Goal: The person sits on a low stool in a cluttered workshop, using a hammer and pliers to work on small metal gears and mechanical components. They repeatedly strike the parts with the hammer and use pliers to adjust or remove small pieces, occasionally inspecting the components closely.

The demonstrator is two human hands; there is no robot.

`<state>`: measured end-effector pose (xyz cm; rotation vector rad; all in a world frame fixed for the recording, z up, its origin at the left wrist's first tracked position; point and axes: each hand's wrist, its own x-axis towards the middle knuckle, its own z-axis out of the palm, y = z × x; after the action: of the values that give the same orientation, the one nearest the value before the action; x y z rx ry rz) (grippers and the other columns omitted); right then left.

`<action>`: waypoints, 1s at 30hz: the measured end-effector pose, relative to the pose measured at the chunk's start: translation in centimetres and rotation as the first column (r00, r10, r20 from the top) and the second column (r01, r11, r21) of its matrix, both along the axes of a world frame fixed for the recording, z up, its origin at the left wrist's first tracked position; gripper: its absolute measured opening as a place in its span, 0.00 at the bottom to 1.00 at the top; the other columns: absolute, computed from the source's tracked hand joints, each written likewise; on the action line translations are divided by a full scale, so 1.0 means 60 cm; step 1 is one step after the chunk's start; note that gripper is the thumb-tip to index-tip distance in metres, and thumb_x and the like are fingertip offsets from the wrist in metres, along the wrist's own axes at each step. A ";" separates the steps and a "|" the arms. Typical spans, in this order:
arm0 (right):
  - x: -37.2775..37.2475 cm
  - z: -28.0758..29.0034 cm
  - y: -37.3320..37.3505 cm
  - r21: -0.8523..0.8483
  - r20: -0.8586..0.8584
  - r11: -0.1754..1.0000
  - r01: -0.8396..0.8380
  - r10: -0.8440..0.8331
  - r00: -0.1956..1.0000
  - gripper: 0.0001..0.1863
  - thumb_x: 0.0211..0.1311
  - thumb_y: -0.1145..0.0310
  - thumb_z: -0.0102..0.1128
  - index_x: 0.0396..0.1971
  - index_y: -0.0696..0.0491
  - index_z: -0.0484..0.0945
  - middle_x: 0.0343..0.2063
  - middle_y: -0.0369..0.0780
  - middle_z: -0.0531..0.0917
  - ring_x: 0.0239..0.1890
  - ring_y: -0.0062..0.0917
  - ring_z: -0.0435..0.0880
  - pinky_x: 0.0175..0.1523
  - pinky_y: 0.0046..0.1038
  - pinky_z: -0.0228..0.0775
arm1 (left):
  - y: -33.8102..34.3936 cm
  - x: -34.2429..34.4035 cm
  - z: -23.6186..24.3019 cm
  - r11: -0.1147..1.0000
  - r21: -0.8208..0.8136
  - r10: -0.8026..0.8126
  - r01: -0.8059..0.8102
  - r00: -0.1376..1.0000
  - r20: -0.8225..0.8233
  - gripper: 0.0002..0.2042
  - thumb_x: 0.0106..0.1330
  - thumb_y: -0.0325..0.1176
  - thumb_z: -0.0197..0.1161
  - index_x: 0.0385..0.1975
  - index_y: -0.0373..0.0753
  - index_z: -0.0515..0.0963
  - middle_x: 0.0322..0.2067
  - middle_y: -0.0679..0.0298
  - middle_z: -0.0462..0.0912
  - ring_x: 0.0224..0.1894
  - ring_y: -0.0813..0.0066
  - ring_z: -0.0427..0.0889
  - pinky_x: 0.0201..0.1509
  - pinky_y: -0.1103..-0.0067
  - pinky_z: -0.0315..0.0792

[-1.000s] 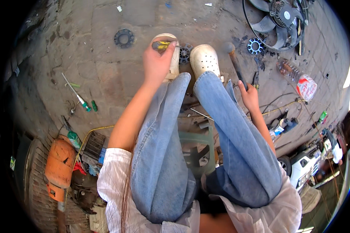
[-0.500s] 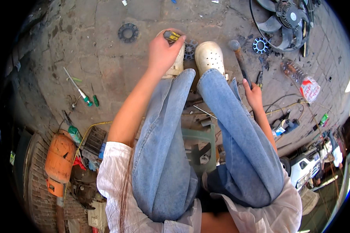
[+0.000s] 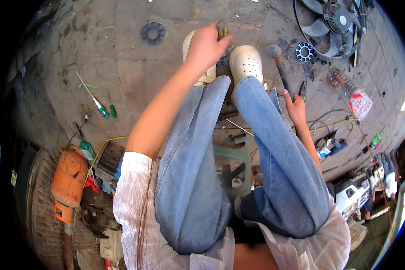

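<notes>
My left hand (image 3: 210,42) grips a short yellow-and-grey tool (image 3: 222,29), held upright above a dark slotted disc (image 3: 225,55) on the ground, beside my left white clog (image 3: 187,45). My right clog (image 3: 246,63) stands just right of the disc, which is partly hidden by my hand. My right hand (image 3: 294,105), outside my right knee, is closed round the dark handle of a hammer (image 3: 284,74), whose rounded grey head (image 3: 273,51) points away from me. A dark ring (image 3: 153,33) lies to the left, a lighter slotted ring (image 3: 304,51) to the right.
A fan assembly (image 3: 335,20) and plastic bottle (image 3: 360,103) lie at right, pliers (image 3: 303,92) near the hammer. A white-and-green tool (image 3: 92,97), orange cylinder (image 3: 69,175) and yellow hose (image 3: 106,141) are at left. A green plastic stool (image 3: 236,155) shows between my legs; a vehicle (image 3: 351,195) is lower right.
My left hand has moved forward and to the right, and the yellow-and-grey tool has turned from sideways to upright. My right hand still grips the hammer; the whole view has shifted slightly.
</notes>
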<state>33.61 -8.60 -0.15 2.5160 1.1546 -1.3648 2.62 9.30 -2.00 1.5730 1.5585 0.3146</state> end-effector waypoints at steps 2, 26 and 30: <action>0.002 -0.002 0.001 -0.005 0.015 1.000 -0.019 0.019 1.000 0.32 0.63 0.42 0.55 0.21 0.62 0.75 0.13 0.42 0.71 0.19 0.26 0.69 0.29 0.33 0.64 | -0.010 0.006 0.001 0.999 -0.018 0.049 -0.048 0.999 0.017 0.10 0.61 0.36 0.65 0.35 0.37 0.80 0.25 0.56 0.82 0.27 0.63 0.81 0.35 0.73 0.74; 0.002 0.007 0.008 -0.002 0.043 0.996 -0.094 0.094 0.995 0.31 0.62 0.43 0.57 0.22 0.62 0.75 0.14 0.46 0.73 0.19 0.33 0.72 0.29 0.34 0.65 | -0.015 -0.024 0.002 0.991 -0.096 -0.069 0.092 0.972 0.224 0.08 0.62 0.31 0.65 0.37 0.36 0.80 0.28 0.63 0.83 0.29 0.78 0.78 0.36 0.80 0.72; 0.001 0.014 0.011 0.001 0.037 0.996 -0.090 0.090 0.995 0.31 0.62 0.43 0.58 0.24 0.62 0.76 0.15 0.47 0.74 0.19 0.34 0.73 0.30 0.35 0.66 | -0.018 -0.019 0.019 0.982 -0.174 -0.026 0.075 0.963 0.268 0.07 0.62 0.30 0.64 0.37 0.36 0.80 0.31 0.62 0.84 0.32 0.76 0.80 0.40 0.79 0.74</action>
<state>33.68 -7.95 0.66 2.4479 1.2472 -1.2904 1.46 8.21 -0.85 1.3648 1.2997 0.3292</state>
